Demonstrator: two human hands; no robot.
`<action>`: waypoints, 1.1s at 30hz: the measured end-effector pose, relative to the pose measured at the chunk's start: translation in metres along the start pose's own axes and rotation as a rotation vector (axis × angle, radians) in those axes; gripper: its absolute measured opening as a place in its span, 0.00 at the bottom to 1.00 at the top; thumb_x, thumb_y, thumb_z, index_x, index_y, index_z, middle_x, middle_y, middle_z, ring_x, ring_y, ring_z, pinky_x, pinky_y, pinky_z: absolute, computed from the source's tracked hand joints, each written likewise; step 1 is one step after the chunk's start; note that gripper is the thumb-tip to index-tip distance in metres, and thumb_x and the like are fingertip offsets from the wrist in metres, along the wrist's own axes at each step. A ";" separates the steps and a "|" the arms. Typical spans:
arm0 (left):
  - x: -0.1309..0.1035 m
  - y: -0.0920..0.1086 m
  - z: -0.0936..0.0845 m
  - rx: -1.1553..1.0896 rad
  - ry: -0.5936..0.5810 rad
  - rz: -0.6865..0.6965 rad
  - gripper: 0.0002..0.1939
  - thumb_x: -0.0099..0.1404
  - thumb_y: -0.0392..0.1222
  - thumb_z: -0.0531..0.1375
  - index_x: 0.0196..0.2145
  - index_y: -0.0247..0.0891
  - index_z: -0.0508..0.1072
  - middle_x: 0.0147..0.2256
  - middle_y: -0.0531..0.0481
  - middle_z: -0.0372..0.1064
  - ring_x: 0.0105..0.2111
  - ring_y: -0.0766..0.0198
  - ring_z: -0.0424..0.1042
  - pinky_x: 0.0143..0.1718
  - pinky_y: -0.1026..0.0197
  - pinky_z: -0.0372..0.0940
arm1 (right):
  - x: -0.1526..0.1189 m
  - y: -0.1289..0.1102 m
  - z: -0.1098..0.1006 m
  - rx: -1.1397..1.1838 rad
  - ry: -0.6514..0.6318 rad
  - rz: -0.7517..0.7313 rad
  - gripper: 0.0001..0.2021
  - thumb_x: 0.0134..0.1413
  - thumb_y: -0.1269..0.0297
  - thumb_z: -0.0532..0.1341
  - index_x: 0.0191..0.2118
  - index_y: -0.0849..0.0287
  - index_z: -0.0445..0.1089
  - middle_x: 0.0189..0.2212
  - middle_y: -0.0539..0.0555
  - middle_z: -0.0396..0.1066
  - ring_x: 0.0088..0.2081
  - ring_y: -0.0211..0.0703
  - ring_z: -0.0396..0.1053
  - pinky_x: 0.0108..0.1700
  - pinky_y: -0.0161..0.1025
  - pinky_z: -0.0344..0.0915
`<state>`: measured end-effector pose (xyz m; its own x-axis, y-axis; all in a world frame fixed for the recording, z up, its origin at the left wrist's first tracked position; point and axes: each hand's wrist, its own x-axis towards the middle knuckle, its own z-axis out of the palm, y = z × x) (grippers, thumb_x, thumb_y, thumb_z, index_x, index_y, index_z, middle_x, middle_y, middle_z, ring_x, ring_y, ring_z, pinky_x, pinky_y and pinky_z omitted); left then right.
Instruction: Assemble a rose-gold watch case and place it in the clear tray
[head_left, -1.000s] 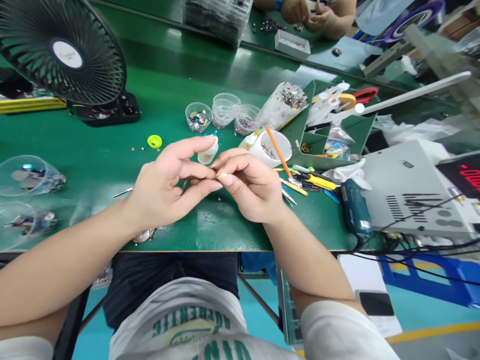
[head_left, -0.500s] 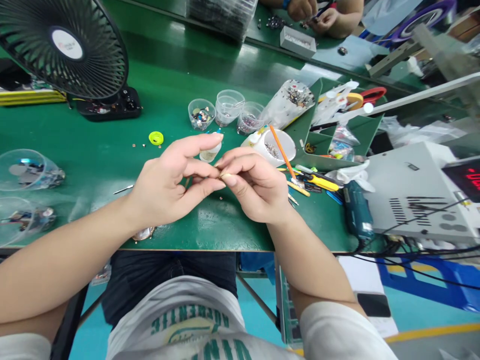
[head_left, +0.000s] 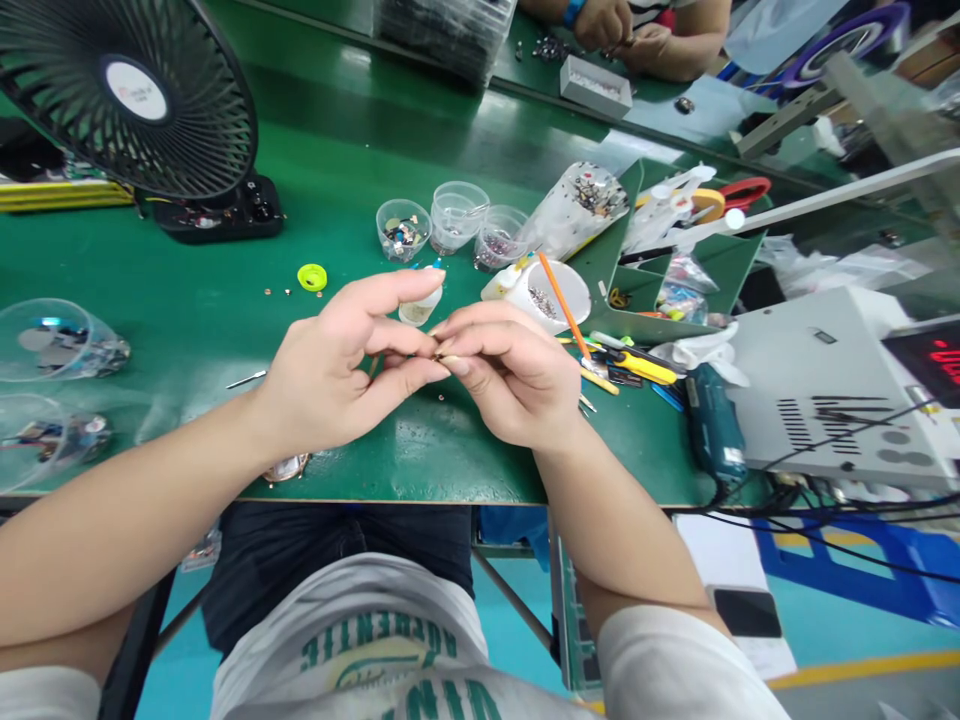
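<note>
Over the green bench my left hand (head_left: 352, 365) and my right hand (head_left: 510, 370) meet, fingertips pinched together. Between them is a tiny dark, brassy piece (head_left: 439, 356), too small and covered to name. The left index finger sticks out above, while thumb and middle finger close on the piece. My right thumb and index finger pinch it from the other side. Just behind the fingers stands a small bottle (head_left: 420, 308) with a blue tip, partly hidden. A round metal-rimmed part (head_left: 288, 468) lies under my left forearm, and a thin metal tool (head_left: 246, 379) rests left of the hand.
A black fan (head_left: 135, 100) stands at the back left. Clear cups (head_left: 403, 230) of small parts sit behind my hands. To the right are a white tub (head_left: 574, 295), a yellow-handled tool (head_left: 646, 367) and a grey box (head_left: 840, 380). Across the bench a co-worker's hands (head_left: 622, 35) handle something small.
My right hand has shifted very slightly, its fingers adjusting on the tiny piece. My left hand stays nearly still. The co-worker's hands have drawn closer together.
</note>
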<state>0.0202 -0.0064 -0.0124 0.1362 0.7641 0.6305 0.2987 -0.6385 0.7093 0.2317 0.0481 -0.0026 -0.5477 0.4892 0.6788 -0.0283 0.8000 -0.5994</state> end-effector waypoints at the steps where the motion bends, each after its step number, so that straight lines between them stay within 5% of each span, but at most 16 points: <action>1: 0.000 0.000 0.000 -0.012 0.000 0.002 0.39 0.68 0.36 0.72 0.71 0.52 0.63 0.37 0.62 0.85 0.34 0.67 0.83 0.37 0.64 0.77 | 0.000 0.000 0.000 -0.001 0.007 -0.006 0.10 0.68 0.74 0.67 0.50 0.54 0.77 0.45 0.55 0.82 0.50 0.47 0.81 0.52 0.46 0.80; 10: -0.001 0.002 0.000 0.011 -0.017 -0.049 0.37 0.72 0.40 0.69 0.71 0.58 0.60 0.37 0.60 0.85 0.33 0.64 0.84 0.38 0.61 0.79 | 0.000 -0.001 -0.001 0.015 0.011 -0.043 0.10 0.67 0.75 0.67 0.50 0.55 0.77 0.46 0.57 0.82 0.50 0.47 0.82 0.53 0.45 0.80; 33: -0.003 0.004 0.000 0.091 0.007 -0.063 0.31 0.73 0.45 0.68 0.69 0.53 0.64 0.36 0.57 0.83 0.31 0.62 0.83 0.39 0.56 0.80 | -0.002 -0.001 -0.002 0.041 -0.010 -0.028 0.08 0.69 0.71 0.66 0.50 0.52 0.76 0.48 0.56 0.82 0.50 0.47 0.81 0.52 0.48 0.80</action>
<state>0.0208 -0.0115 -0.0113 0.1078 0.8014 0.5884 0.3913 -0.5783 0.7159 0.2340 0.0474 -0.0025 -0.5549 0.4631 0.6911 -0.0775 0.7984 -0.5972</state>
